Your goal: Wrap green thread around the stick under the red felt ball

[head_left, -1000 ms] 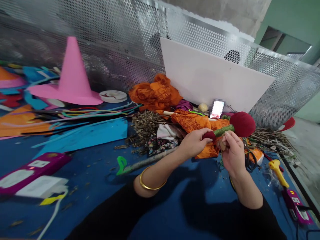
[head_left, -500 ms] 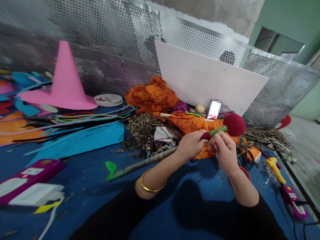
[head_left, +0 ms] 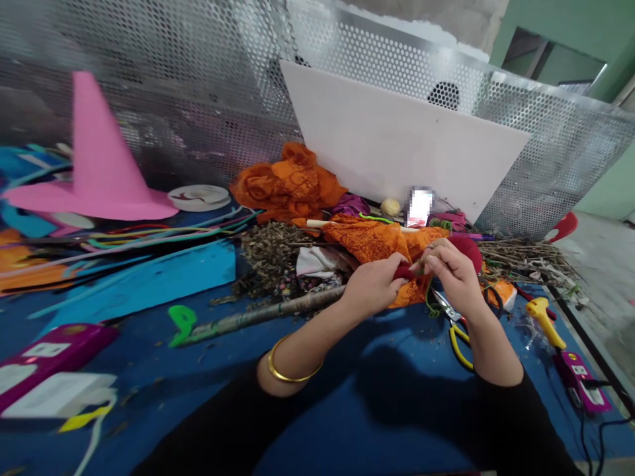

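1. Pink pointed hat (head_left: 106, 162) stands by the far edge of the blue table (head_left: 198, 377), with a white reel (head_left: 206, 198) just beside its brim.
2. Nearer the front edge, a blue sheet (head_left: 149, 281) lies behind a magenta power strip (head_left: 82, 338).
3. Along the far edge, a white board (head_left: 407, 135) leans on a perforated metal panel (head_left: 188, 99); a phone (head_left: 421, 206) sits before it.
4. Towards the right edge lies a yellow glue gun (head_left: 546, 320); the right forearm partly covers yellow-handled scissors (head_left: 461, 349).
5. Patterned orange cloth (head_left: 367, 239) spreads behind the hands, beside dried plant stems (head_left: 270, 254). The left forearm hides one end of a green-tipped rod (head_left: 282, 312).
6. Between the hands, above the table's middle right, is a red ball-headed stick (head_left: 471, 248): deep red, matte, its round end half hidden.
7. The left hand (head_left: 374, 284) grasps its narrow shaft. The right hand (head_left: 454, 271) has its fingertips bent together over the neck; what they grip, I cannot tell. A green strand (head_left: 433, 309) dangles below.
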Motion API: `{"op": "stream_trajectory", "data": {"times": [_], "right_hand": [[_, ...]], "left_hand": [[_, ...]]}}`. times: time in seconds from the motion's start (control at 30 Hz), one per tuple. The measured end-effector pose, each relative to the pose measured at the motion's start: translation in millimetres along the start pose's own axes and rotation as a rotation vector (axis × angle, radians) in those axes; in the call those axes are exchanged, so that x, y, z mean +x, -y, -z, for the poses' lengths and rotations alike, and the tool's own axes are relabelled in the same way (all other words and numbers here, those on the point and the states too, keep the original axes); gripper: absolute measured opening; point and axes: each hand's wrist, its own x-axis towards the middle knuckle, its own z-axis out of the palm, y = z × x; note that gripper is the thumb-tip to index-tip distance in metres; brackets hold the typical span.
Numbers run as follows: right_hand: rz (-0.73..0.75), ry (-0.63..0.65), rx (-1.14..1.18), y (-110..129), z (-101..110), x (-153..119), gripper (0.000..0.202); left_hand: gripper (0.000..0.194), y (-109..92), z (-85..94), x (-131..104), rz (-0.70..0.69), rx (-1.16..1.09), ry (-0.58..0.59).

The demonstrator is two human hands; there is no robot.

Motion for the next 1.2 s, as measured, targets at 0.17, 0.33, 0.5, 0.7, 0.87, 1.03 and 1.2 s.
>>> {"op": "stream_trajectory", "data": {"times": [0.17, 0.33, 0.5, 0.7, 0.87, 1.03, 1.2], "right_hand": [[0.013, -0.003, -0.013, -10.4, -4.4, 2.7, 0.032], [-0.015, -0.02, -0.029, -21.9, -7.1, 4.6, 0.031], [-0.08, -0.074, -0.055, -30.2, -8.8, 5.3, 0.028], [-0.2, -0.031, -0.089, -39.1, -9.0, 4.6, 0.028], [-0.225, -0.058, -0.101, -39.4, -9.0, 4.7, 0.028], [-0.3, -0.091, 0.002, -34.2, -12.0, 5.2, 0.028], [-0.48, -0.267, 0.404, -17.8, -1.7, 5.6, 0.031]], "left_hand": [[0.023, -5.9, 2.2, -4.0, 0.012, 0.035, 0.013], [0.028, -11.8, 1.3, -6.6, 0.02, 0.119, 0.005], [0.035, -15.3, 0.3, -9.2, -0.05, 0.184, -0.017], [0.04, -15.8, -7.3, -11.1, -0.165, 0.24, -0.058], [0.038, -13.8, -11.9, -11.3, -0.214, 0.221, -0.095], [0.035, -12.3, -10.8, -10.4, -0.172, 0.224, -0.077], [0.032, -8.2, 3.8, -7.6, -0.078, 0.187, -0.095]]}}
